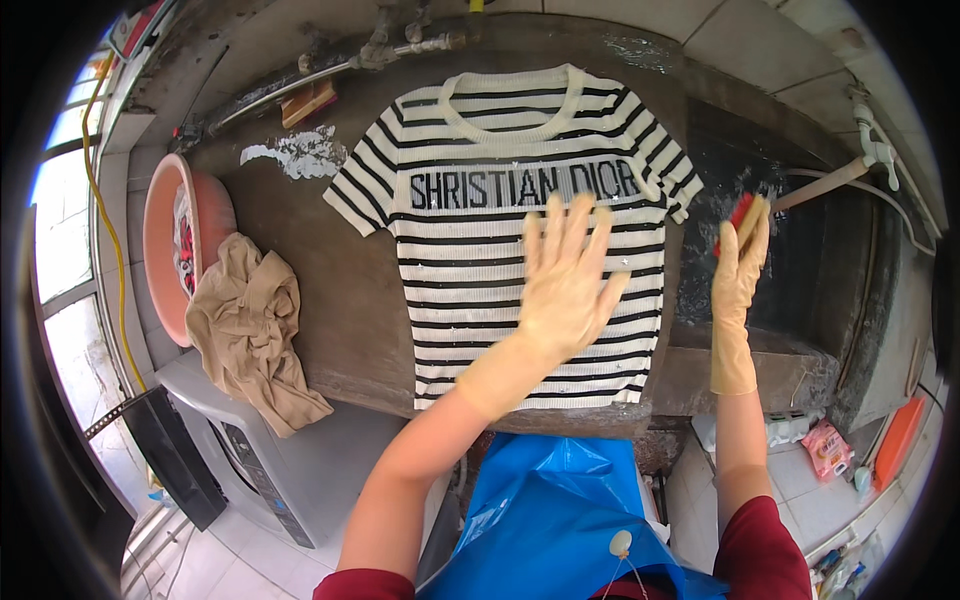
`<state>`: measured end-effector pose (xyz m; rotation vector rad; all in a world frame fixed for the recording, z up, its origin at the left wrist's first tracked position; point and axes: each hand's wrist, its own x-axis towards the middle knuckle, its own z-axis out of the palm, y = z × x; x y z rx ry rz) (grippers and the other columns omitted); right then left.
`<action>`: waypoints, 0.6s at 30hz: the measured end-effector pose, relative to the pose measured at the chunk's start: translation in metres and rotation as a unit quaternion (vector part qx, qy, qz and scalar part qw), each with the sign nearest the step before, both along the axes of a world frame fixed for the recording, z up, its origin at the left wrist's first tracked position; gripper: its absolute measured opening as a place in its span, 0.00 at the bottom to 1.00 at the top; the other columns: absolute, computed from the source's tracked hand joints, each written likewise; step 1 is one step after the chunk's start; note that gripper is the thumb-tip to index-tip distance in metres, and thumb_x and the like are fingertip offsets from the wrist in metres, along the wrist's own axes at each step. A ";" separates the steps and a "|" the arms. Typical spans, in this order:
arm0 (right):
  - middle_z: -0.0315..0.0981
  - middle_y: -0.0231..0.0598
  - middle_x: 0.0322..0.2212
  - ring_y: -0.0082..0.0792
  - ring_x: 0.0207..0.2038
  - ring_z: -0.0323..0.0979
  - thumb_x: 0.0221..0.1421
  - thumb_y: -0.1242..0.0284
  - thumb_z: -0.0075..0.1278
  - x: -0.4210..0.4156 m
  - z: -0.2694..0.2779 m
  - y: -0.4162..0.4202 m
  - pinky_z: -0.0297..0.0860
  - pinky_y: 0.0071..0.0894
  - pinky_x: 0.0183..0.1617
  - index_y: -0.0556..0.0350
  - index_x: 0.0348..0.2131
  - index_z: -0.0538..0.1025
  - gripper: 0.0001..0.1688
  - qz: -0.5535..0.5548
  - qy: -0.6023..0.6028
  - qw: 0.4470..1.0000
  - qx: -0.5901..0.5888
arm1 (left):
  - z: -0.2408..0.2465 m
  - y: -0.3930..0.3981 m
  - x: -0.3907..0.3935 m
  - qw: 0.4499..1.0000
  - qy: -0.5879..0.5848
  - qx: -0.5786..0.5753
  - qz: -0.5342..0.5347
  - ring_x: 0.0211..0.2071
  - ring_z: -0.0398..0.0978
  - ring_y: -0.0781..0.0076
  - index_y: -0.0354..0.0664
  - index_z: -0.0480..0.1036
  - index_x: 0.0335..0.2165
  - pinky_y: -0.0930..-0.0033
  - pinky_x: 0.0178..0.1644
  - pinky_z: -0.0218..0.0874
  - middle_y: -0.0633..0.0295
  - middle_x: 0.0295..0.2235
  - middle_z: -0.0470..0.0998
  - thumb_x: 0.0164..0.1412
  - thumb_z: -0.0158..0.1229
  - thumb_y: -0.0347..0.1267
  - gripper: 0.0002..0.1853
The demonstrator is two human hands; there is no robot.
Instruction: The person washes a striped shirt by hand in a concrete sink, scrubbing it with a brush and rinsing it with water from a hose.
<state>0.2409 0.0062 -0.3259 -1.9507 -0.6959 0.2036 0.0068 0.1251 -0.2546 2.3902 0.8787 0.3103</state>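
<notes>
A short-sleeved knit top (480, 255) with black and white stripes and lettering across the chest lies flat on the dark stone slab (337, 277). Its neckline points away from me. My left hand (566, 285), in a pale rubber glove, is over the middle of the top with fingers spread; whether it touches the knit I cannot tell. My right hand (735, 277), gloved alike, grips a scrub brush (750, 221) with a wooden back and red bristles. That hand is right of the top, above the dark sink basin (780, 292).
At the left, a pink basin (159, 247) holds laundry, and a crumpled beige garment (251, 322) hangs over the slab edge onto a grey washing machine (277, 450). Another brush (309, 103) lies near the back pipe (300, 86). A tap (874, 146) with a hose reaches over the sink.
</notes>
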 end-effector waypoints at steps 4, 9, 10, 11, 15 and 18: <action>0.69 0.62 0.51 0.59 0.49 0.71 0.57 0.73 0.57 -0.029 0.044 0.065 0.69 0.47 0.56 0.55 0.68 0.58 0.44 0.150 -0.283 0.943 -0.094 | -0.024 0.049 0.099 0.994 -0.084 0.064 -0.028 0.69 0.49 0.36 0.30 0.58 0.64 0.43 0.73 0.40 0.43 0.67 0.57 0.66 0.50 0.32 0.31; 0.77 0.53 0.37 0.62 0.36 0.76 0.57 0.77 0.52 0.064 0.036 0.038 0.72 0.56 0.38 0.58 0.46 0.70 0.16 0.150 -0.110 0.965 -0.185 | -0.053 0.063 0.114 0.992 0.028 0.104 -0.061 0.72 0.50 0.55 0.43 0.61 0.66 0.54 0.75 0.38 0.59 0.69 0.58 0.67 0.50 0.34 0.30; 0.77 0.53 0.34 0.62 0.33 0.76 0.57 0.78 0.51 0.063 0.044 0.036 0.71 0.56 0.37 0.58 0.46 0.70 0.16 0.106 -0.083 0.981 -0.136 | -0.049 0.063 0.114 0.991 0.064 0.102 -0.060 0.72 0.49 0.55 0.44 0.60 0.67 0.54 0.76 0.38 0.59 0.70 0.58 0.68 0.49 0.35 0.30; 0.77 0.53 0.30 0.62 0.31 0.76 0.56 0.79 0.50 0.058 0.051 0.039 0.71 0.56 0.35 0.59 0.46 0.71 0.16 0.062 -0.058 0.993 -0.086 | -0.044 0.064 0.114 0.988 0.100 0.100 -0.060 0.73 0.49 0.56 0.45 0.60 0.67 0.54 0.76 0.37 0.60 0.70 0.57 0.68 0.49 0.36 0.31; 0.75 0.55 0.38 0.57 0.38 0.75 0.48 0.70 0.61 -0.004 0.043 0.051 0.72 0.54 0.42 0.56 0.45 0.76 0.23 0.247 -0.201 0.946 -0.058 | -0.042 0.065 0.118 0.986 0.077 0.130 -0.077 0.69 0.54 0.52 0.42 0.63 0.64 0.49 0.73 0.43 0.58 0.67 0.61 0.66 0.53 0.35 0.30; 0.73 0.57 0.40 0.59 0.36 0.73 0.55 0.72 0.53 0.064 0.008 0.051 0.72 0.55 0.41 0.57 0.48 0.74 0.20 0.264 -0.158 0.947 -0.087 | -0.046 0.061 0.117 0.980 0.080 0.165 -0.077 0.68 0.55 0.51 0.42 0.63 0.64 0.48 0.72 0.45 0.58 0.67 0.61 0.67 0.50 0.33 0.28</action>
